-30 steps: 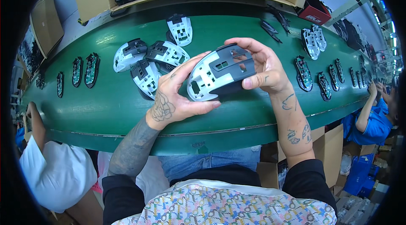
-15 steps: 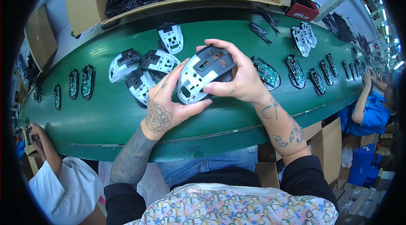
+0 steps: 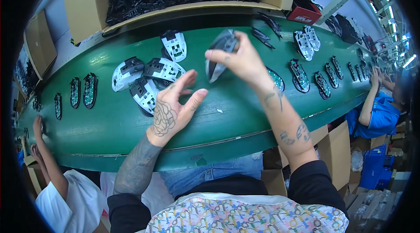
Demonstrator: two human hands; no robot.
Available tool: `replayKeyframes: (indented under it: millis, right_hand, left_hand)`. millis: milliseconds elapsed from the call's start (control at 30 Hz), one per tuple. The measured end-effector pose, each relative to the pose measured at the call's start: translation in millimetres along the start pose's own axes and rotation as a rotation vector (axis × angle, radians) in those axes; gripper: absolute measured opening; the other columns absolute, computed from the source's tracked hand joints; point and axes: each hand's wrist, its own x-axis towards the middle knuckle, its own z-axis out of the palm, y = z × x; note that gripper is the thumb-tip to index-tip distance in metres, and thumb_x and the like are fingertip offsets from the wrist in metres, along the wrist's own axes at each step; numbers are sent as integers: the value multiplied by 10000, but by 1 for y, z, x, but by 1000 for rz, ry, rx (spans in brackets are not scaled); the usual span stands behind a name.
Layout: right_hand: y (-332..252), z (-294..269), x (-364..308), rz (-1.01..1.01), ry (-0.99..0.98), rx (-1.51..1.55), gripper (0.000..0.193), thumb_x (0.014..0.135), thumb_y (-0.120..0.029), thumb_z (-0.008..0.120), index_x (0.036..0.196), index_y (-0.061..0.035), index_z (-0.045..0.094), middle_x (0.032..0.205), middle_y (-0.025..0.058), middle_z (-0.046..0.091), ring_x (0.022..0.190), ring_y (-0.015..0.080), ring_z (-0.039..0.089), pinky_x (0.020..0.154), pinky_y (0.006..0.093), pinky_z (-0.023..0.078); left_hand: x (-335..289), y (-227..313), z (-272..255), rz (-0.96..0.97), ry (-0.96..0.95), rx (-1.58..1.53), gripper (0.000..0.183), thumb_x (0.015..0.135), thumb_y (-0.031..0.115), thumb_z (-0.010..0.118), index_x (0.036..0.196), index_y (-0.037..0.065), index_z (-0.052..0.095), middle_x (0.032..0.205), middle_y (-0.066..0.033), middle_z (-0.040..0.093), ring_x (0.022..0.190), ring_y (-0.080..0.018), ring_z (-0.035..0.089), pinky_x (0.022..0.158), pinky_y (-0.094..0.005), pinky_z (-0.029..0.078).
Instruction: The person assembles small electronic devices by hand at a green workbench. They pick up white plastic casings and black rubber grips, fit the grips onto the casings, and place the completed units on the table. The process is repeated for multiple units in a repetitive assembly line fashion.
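Note:
My right hand (image 3: 241, 57) grips a computer mouse (image 3: 221, 51) and holds it tilted above the green work surface (image 3: 210, 123). Motion blurs the mouse, so its details do not show. Just left of it, my left hand (image 3: 177, 104) is empty, with thumb and fingers apart. Beyond and beside that hand lie several white and black mouse bodies: one alone at the back (image 3: 175, 47), and a cluster with a tilted one (image 3: 127, 73), a middle one (image 3: 164, 71) and a near one (image 3: 145, 95). A mouse base with a green circuit board (image 3: 276, 79) is partly hidden by my right wrist.
An open cardboard box (image 3: 89, 5) of black plastic parts stands at the back, with a red box (image 3: 306, 9) beside it. Circuit-board bases (image 3: 299, 75) lie right and left (image 3: 89, 90). White shells (image 3: 303, 44) and black strips (image 3: 262, 38) lie far right. Co-workers sit at both sides.
My left hand has let go of the mouse and its fingers have spread. My right hand has lifted the mouse away and turned it on its side.

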Motion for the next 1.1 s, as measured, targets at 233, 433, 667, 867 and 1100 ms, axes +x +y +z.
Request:
replayKeyframes:
  millis: [233, 433, 667, 867, 1100]
  right_hand:
    - [-2, -16, 60, 74, 40, -1021, 929, 700, -624, 709, 1228, 117, 525, 1184, 288, 607, 1101, 385, 609, 944, 392, 479]
    - [21, -106, 109, 133, 173, -1012, 732, 844, -588, 567, 1284, -3, 557, 1261, 313, 548, 1186, 398, 545, 999, 419, 441]
    - [97, -153, 147, -9, -21, -986, 985, 760, -732, 577, 1467, -82, 359, 1494, 265, 314, 1395, 386, 304, 1140, 427, 275]
    - [68, -130, 93, -178, -48, -1171, 766, 839, -632, 566, 1366, -79, 504, 1369, 225, 479, 1272, 384, 451, 1058, 437, 383]
    - [68, -117, 72, -291, 129, -1158, 467, 874, -518, 601, 1167, -156, 631, 1040, 182, 621, 949, 359, 626, 819, 443, 516]
  left_hand:
    - [10, -19, -18, 288, 119, 877, 588, 761, 257, 756, 1280, 83, 541, 1378, -187, 465, 1304, -377, 409, 1088, -493, 321]
    - [7, -31, -35, 221, 69, 980, 484, 822, 265, 688, 1278, 168, 559, 1406, -154, 453, 1314, -353, 407, 1096, -508, 295]
    - [10, -54, -74, 164, 56, 1023, 442, 847, 269, 659, 1266, 167, 565, 1428, -151, 438, 1342, -349, 388, 1101, -503, 292]
    - [11, -72, -113, 148, 131, 1136, 420, 848, 213, 653, 1251, 125, 570, 1396, -169, 460, 1319, -384, 399, 1084, -512, 316]
    - [60, -58, -59, 232, 221, 841, 370, 885, 211, 628, 1201, 30, 560, 1248, -208, 542, 1131, -378, 546, 954, -426, 460]
